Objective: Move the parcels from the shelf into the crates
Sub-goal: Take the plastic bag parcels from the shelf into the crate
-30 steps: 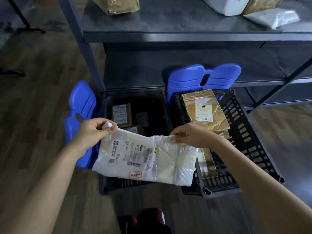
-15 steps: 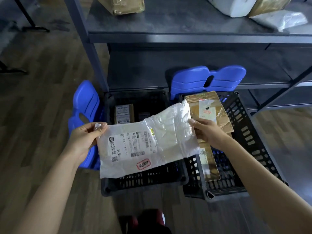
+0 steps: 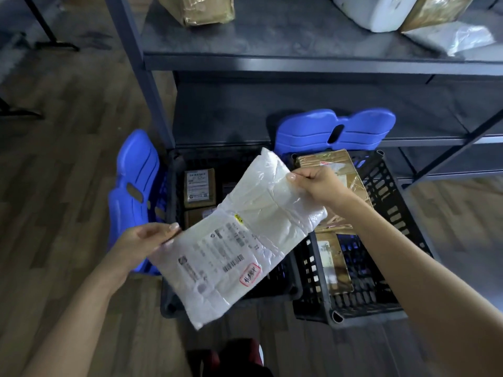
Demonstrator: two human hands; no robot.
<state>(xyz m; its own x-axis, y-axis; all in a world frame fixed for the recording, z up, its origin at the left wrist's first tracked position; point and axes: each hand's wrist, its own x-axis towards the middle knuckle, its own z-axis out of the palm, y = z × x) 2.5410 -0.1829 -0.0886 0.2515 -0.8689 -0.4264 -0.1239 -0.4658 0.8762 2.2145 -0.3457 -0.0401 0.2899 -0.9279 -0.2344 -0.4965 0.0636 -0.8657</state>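
Note:
Both hands hold a white plastic mailer parcel (image 3: 239, 238) with a printed label and a red stamp, tilted diagonally above the crates. My left hand (image 3: 144, 240) pinches its lower left edge; my right hand (image 3: 318, 183) grips its upper right edge. Beneath it on the floor stand two black crates: the left crate (image 3: 174, 186) holds small brown boxes (image 3: 199, 183), the right crate (image 3: 386, 197) holds brown taped parcels (image 3: 351, 180). On the shelf (image 3: 285, 39) above lie a brown parcel (image 3: 198, 8), a white parcel (image 3: 375, 10) and a clear bagged parcel (image 3: 451, 36).
Blue crate lids stand open: one at the left (image 3: 133, 191), one behind the right crate (image 3: 334, 131). A grey shelf post (image 3: 141, 74) rises left of the crates. Wooden floor surrounds them. A red shoe (image 3: 239, 355) shows at the bottom.
The white parcel has turned from level to a steep diagonal: my right hand lifted its end up and away, my left hand dropped lower. The view shifted slightly.

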